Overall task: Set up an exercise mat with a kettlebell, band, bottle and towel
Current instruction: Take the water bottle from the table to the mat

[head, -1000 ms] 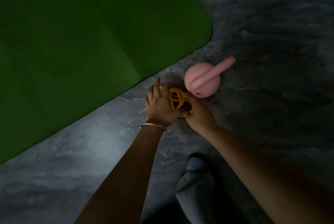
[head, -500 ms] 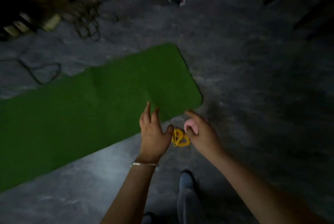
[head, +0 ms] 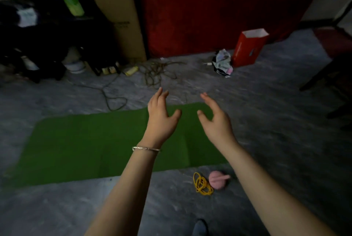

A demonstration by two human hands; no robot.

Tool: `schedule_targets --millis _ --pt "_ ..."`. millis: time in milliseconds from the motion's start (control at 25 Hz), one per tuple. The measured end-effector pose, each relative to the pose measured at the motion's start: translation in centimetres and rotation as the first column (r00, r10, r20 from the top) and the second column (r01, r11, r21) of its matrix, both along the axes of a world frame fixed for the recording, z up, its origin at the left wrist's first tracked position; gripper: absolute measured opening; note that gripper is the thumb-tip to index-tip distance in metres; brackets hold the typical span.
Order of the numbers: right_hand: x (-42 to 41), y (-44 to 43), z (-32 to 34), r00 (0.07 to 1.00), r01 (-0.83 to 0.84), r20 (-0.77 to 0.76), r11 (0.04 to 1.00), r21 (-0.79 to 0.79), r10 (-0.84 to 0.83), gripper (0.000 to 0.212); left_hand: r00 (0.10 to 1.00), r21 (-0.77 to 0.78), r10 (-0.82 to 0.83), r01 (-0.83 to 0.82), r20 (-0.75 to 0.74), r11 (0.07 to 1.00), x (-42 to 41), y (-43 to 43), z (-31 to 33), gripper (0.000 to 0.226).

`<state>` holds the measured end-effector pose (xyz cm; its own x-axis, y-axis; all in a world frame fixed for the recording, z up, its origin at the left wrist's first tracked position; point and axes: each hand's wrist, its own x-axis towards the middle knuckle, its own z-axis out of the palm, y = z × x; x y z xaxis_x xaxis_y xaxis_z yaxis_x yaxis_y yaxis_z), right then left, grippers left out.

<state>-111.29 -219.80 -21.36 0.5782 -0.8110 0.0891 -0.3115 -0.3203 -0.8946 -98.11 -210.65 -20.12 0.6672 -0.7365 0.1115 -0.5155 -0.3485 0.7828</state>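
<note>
Left hand [head: 160,119] and right hand [head: 215,123] hovered empty, fingers [head: 159,93] loosely spread, so the green bottle [head: 72,1] probably wanted a firm mid-body grip.

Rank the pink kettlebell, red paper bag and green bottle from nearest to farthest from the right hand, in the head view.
From the right hand:
1. Pink kettlebell: below it, on the near side of the green mat.
2. Red paper bag: ahead, to the right.
3. Green bottle: far left, up high.
</note>
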Motion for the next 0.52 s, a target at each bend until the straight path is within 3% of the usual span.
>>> schedule_targets --millis 240,520 --pt "9.1 7.5 8.6 0.983 -0.114 0.132 0.988 -0.1 0.127 0.048 0.989 -0.156 0.084 -0.102 -0.12 0.982 6.6 9.5 9.2 0.06" --pt "21.6 23.5 13.7 0.902 -0.3 0.289 0.947 -0.116 0.321 0.047 0.951 -0.228 0.28 -0.304 -0.132 0.925 15.9 28.6 15.8 0.056"
